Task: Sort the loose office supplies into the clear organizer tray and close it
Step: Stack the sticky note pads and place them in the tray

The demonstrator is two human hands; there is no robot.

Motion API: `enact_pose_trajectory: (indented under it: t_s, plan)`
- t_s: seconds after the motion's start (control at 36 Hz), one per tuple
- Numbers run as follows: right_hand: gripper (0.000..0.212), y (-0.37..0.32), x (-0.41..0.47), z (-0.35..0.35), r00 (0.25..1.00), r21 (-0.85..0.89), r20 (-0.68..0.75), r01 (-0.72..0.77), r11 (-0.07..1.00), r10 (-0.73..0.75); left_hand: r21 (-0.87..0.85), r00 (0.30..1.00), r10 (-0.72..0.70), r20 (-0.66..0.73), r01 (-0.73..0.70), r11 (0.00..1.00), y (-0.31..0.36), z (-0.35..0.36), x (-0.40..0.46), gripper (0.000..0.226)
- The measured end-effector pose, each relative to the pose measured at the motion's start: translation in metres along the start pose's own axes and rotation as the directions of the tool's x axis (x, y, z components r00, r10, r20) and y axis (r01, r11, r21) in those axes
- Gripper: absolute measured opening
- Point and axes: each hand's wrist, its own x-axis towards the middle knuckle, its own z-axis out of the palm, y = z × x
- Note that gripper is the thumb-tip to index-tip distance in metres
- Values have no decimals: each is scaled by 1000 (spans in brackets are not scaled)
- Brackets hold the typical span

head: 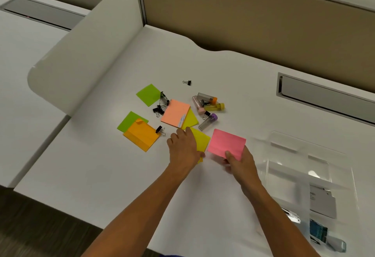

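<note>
Right hand: the right hand [239,161] pinches the near edge of the pink sticky-note pad [226,144], thumb on top and fingers curled beneath, so the pad tilts off the desk; likely lifted this way to carry it toward the tray at its 3 o'clock.
Left hand: the left hand [183,147] lies flat, fingers loosely spread, pressing on a yellow sticky-note pad [202,139]; I judge it is pinning or gathering the pad, not yet gripping it.
Clear organizer tray: the clear organizer tray [300,167] sits at 3 to 4 o'clock of the hands, near the desk's right edge, lying open; it is transparent and blurred, with faint dividers, and its compartments look mostly unfilled, though I cannot tell for certain.
Loose pile: at 12 o'clock of the hands lie a peach pad [175,113] overlapping a second yellow pad [191,119], a cluster of black binder clips [161,105] touching the peach pad's left corner, and several capped plastic tubes [208,107] in a heap.
Left group: at 10 o'clock, an orange pad [141,135] overlaps a green pad [128,119], with one clip at its right corner; another green pad [148,94] lies beyond.
Stray clip: a single binder clip [187,82] sits well apart at 12 o'clock.
Desk: the white desk [101,165] holds everything.
Progress: early, by my reading; most supplies are outside the tray.
</note>
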Motion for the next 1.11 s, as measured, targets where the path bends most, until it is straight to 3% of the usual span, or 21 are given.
enact_pose_trajectory:
  t_s: [0.06,0.17,0.28,0.36,0.5,0.61,0.69,0.72,0.78,0.89,0.94,1.03,1.11]
  plan:
    - [39,1,0,-2,1000,16,1,11,1000,-11,16,1000,-19,-8,19,1000,1,0,0,95]
    - [31,3,-2,-6,998,52,-36,48,998,-46,-11,996,41,-79,-42,999,1,5,-4,65]
    - [33,2,-1,-9,992,89,-105,77,993,-67,-276,995,81,-63,-96,956,-6,3,-8,30]
    - [37,-1,-2,-12,991,38,-103,93,995,-89,-526,997,25,-78,-62,848,-15,-5,-17,19]
    - [17,-7,-6,-9,984,-152,55,179,972,-172,-728,989,-107,-105,-3,686,-49,-25,-25,15]
    - [23,-13,-7,2,969,-214,174,209,954,-174,-852,978,-173,-115,-8,523,-90,-43,-22,12]
    - [24,-19,-9,13,963,-212,211,212,954,-167,-949,978,-196,-78,-12,315,-118,-58,-18,16]
    - [23,-20,-8,17,961,-217,222,215,952,-166,-956,977,-199,-77,-16,293,-127,-63,-17,17]
    - [23,-25,-7,25,955,-235,252,215,948,-154,-933,977,-192,-93,-18,360,-145,-72,-12,12]
    - [34,-34,0,46,943,-266,318,188,945,-98,-683,999,-38,-38,2,731,-188,-92,5,14]
    - [38,-37,3,56,936,-329,341,206,922,-87,-508,997,58,47,-26,861,-201,-104,15,14]
    - [44,-42,5,71,926,-490,368,274,828,-88,-308,974,170,151,-117,944,-204,-115,32,24]
    - [46,-46,7,82,924,-670,369,337,662,-97,-143,936,254,243,-224,964,-200,-111,49,17]
